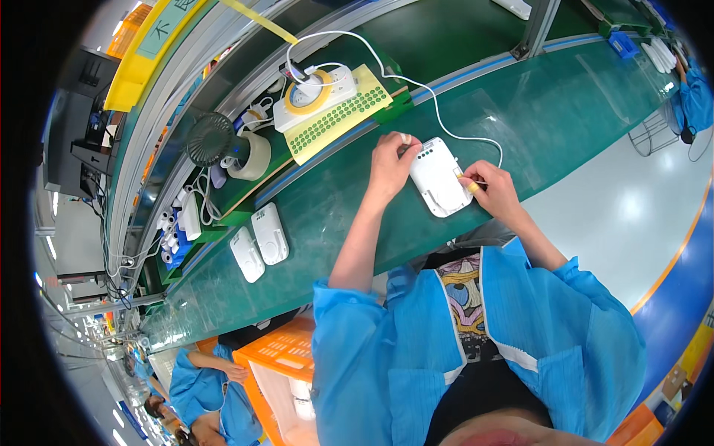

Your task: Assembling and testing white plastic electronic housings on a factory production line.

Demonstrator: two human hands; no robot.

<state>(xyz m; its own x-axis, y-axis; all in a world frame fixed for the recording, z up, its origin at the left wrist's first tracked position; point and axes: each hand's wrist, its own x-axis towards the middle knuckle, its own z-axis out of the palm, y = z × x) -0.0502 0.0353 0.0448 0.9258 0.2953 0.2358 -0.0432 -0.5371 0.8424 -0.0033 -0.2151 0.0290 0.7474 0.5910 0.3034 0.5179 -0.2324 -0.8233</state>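
A white, rounded rectangular device (439, 178) lies on the green bench, with a row of small dark dots near its far end. Thumb and fingers of my left hand (390, 165) are pinched together at its far left corner; whatever they grip is too small to make out. On the device's right side, my right hand (494, 191) closes on the end of a white cable (439, 111), its fingertips against the side edge. Yellow bands show on fingers of both hands. The cable loops from the back shelf down behind my right hand.
Two similar white devices (271, 233) lie to the left. Along the back stand a small fan (210, 140), a white power strip (346, 85), a tape roll (306, 97) and a yellow sheet of green dots (338, 111). An orange crate (279, 353) sits at lower left, near another person (212, 386).
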